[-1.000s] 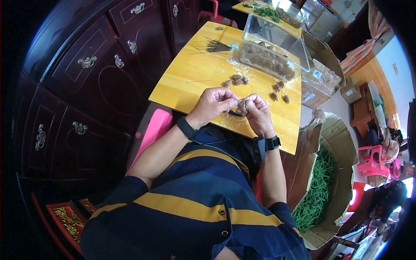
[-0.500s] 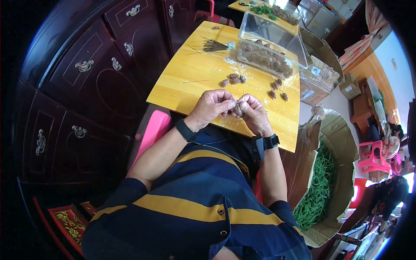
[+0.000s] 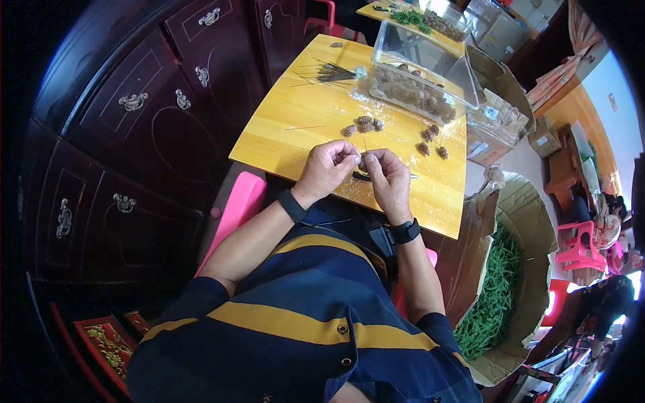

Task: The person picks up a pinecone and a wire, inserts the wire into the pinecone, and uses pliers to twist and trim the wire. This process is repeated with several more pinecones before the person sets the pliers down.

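Observation:
Over the table's near edge, my left hand (image 3: pixel 330 169) and my right hand (image 3: pixel 390 176) meet with their fingertips almost touching. A small brown pine cone (image 3: pixel 363 164) is pinched in my right hand, mostly hidden by the fingers. From between the hands a thin wire (image 3: pixel 365 143) sticks up. My left thumb and forefinger are closed at the cone's side, seemingly on the wire; its end is hidden. Beneath the hands lies a black-handled tool (image 3: pixel 361 176), partly covered. Just beyond, several pine cones (image 3: pixel 366 123) sit in a cluster, with another group (image 3: pixel 428 134) to the right.
On the yellow table (image 3: pixel 269 138) are a bundle of thin wires (image 3: pixel 334 72), a loose wire (image 3: pixel 304 127) and a clear plastic bin (image 3: pixel 416 94) of pine cones. At right stands a cardboard box (image 3: pixel 537 235) with green artificial foliage (image 3: pixel 494 295). Dark cabinets (image 3: pixel 134 148) line the left.
My right hand has turned, and its back now hides more of the pine cone. The upright wire has shifted slightly left. More of the black-handled tool shows below the hands.

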Tool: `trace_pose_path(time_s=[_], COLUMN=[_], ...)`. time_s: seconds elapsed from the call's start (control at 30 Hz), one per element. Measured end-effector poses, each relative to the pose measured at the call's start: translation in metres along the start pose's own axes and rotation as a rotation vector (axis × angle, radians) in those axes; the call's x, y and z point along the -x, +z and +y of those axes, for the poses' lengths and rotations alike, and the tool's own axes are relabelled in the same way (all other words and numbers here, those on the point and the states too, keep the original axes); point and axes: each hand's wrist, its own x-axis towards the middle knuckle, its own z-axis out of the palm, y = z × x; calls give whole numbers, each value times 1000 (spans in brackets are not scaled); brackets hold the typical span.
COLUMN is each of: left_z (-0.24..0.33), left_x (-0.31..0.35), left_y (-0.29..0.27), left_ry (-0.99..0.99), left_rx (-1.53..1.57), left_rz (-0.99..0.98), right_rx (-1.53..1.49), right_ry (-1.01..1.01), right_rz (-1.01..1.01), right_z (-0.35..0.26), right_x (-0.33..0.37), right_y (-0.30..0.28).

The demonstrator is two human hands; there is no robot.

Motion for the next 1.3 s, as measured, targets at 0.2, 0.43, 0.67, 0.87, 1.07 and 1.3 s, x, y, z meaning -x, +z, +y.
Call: trace_pose_path(time_s=[0.2,0.43,0.67,0.87,1.07,1.3], left_z=[2,1,3,6,6,6], left_x=[3,4,3,2,1,2], left_y=[1,1,-1,-3,-1,0], left_ry=[66,62,38,17,42,68], left_rx=[-73,-79,-102,-114,-56,-93], left_rz=[29,52,5,-2,-16,-14], right_rx=[44,141,-204,-212,-601,-698], right_ry=[-82,-94,27,10,215,269], right_rz=[77,26,-105,-199,-174,-182], right_z=[-3,1,4,17,3,2], right_x=[0,1,-2,-4,-6,-5], right_y=[7,6,-2,-9,-12,-11])
